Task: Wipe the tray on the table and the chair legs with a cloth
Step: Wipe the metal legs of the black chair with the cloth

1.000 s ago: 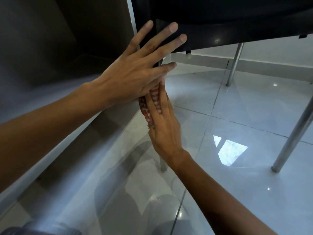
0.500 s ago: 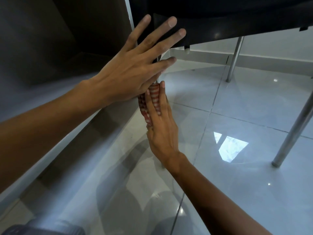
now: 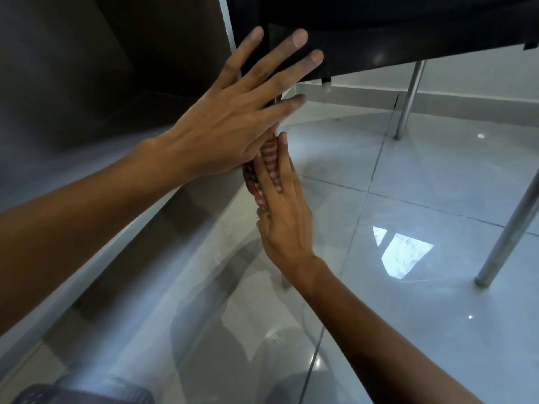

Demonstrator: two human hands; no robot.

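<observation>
A red-and-white striped cloth (image 3: 267, 158) is wrapped round the near chair leg, whose foot (image 3: 285, 282) shows below my wrist. My right hand (image 3: 284, 217) presses the cloth against that leg, fingers pointing up. My left hand (image 3: 233, 118) lies flat over the top of the leg, fingers spread against the black chair seat (image 3: 393, 33). Most of the leg is hidden behind both hands. No tray is in view.
Two more metal chair legs stand on the glossy grey tile floor: one at the back (image 3: 408, 100), one at the right (image 3: 507, 234). A dark wall with a pale skirting board (image 3: 122, 237) runs along the left.
Both hands and the cloth have slid a little upward along the leg towards the seat.
</observation>
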